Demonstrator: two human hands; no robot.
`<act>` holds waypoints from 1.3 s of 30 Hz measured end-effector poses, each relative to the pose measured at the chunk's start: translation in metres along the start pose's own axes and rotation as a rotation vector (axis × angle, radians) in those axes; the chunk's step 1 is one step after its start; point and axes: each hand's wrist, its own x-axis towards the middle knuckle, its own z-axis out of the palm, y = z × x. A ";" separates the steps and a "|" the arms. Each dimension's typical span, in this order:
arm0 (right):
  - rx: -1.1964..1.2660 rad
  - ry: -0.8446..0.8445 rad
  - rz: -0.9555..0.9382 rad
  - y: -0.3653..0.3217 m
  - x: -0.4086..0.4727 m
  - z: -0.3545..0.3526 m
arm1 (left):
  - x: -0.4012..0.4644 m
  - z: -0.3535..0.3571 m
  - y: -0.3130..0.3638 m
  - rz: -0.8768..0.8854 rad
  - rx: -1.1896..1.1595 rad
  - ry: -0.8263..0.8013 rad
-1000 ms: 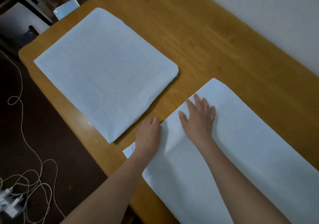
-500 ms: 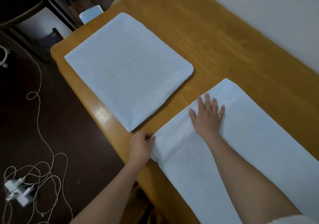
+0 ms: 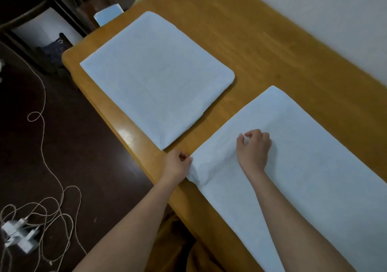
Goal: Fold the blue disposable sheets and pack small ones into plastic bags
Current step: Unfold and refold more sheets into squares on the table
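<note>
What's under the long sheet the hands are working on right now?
The wooden table shows all round the long sheet, so it lies on that. The left hand and right hand pinch its end. Anything beneath it is covered.

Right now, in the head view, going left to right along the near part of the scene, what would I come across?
White power adapters on the floor → tangled cord → left hand pinching the sheet's end → right hand gripping a bunch of the long blue sheet.
</note>
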 end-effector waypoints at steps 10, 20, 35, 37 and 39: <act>0.077 -0.391 0.322 -0.004 -0.044 0.015 | 0.000 0.002 0.004 0.223 0.323 -0.045; 0.148 -0.373 0.406 -0.006 -0.041 0.016 | 0.011 -0.001 0.011 0.217 0.241 -0.107; 0.178 -0.322 0.397 -0.022 -0.039 0.008 | -0.001 -0.019 0.051 -0.229 -0.097 -0.645; 0.173 -0.321 0.394 -0.023 -0.039 0.008 | -0.001 -0.018 0.050 -0.277 -0.160 -0.702; 0.169 -0.320 0.386 -0.023 -0.039 0.008 | -0.002 -0.017 0.051 -0.305 -0.208 -0.755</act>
